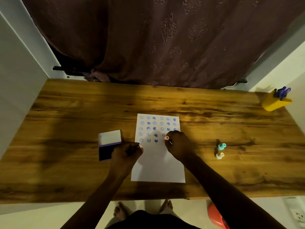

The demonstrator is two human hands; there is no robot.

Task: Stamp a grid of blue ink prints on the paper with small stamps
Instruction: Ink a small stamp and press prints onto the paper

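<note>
A white paper (157,162) lies on the wooden desk (66,113), its far half filled with rows of blue prints (154,128), while the right hand (177,143) pinches a small pink stamp (167,138) at the near right end of the grid. The left hand (127,152) is curled at the paper's left edge, just beside an open ink pad (108,145) with its white lid raised. Right of the paper stand a teal stamp (221,146) and a cream stamp (219,155), and a yellow holder (275,103) with blue-handled things sits at the far right corner
</note>
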